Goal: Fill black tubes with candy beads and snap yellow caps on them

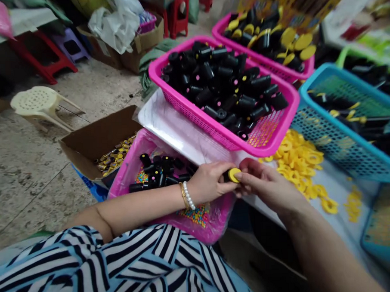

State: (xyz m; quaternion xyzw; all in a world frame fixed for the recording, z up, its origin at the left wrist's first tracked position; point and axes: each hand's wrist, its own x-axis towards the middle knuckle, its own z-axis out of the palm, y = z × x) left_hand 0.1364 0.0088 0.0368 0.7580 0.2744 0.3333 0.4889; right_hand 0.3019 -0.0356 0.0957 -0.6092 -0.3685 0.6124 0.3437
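My left hand (208,183), with a pearl bracelet at the wrist, grips a small black plastic cylinder (226,176). A round yellow cap (234,175) covers the cylinder's end. My right hand (267,182) is closed at that end, thumb against the cap's edge; its other fingers are partly hidden. Under my left forearm, a pink tub (182,232) lined with clear plastic holds similar black cylinders (160,169) and small multicoloured beads (198,215). Loose yellow rings (307,164) lie on the table to the right of my hands.
Ahead stands a pink basket (193,103) full of black cylinders. Behind it is another pink basket (295,78) with yellow-capped pieces. A blue basket (349,135) is at right. To the left are a cardboard box (85,155) of small pieces and a cream stool (39,101).
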